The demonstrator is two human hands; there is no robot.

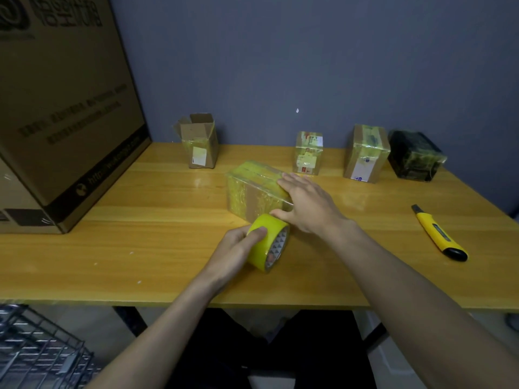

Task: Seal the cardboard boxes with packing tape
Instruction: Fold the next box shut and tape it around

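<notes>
Left hand (pixel 238 245) grips the tape roll (pixel 268 242), thumb over the outer band, fingers curled round the far side. Right hand (pixel 304 203) lies flat, fingers straight, pressing the top and near corner of the box (pixel 254 189). Roll sits just in front of the box, touching or nearly touching its near face; I can't tell if a strip is already stuck down.

Handling call: box looks light and stiff, but it's wrapped in glossy tape, so likely slippery under my palm. I'd pin it from above, not pinch the sides. Roll is rigid; hold it by the outer band and core.

Behind the box: an open carton (pixel 200 141) to the left, three taped ones to the right. Knife (pixel 438 234) well right of the box.
</notes>
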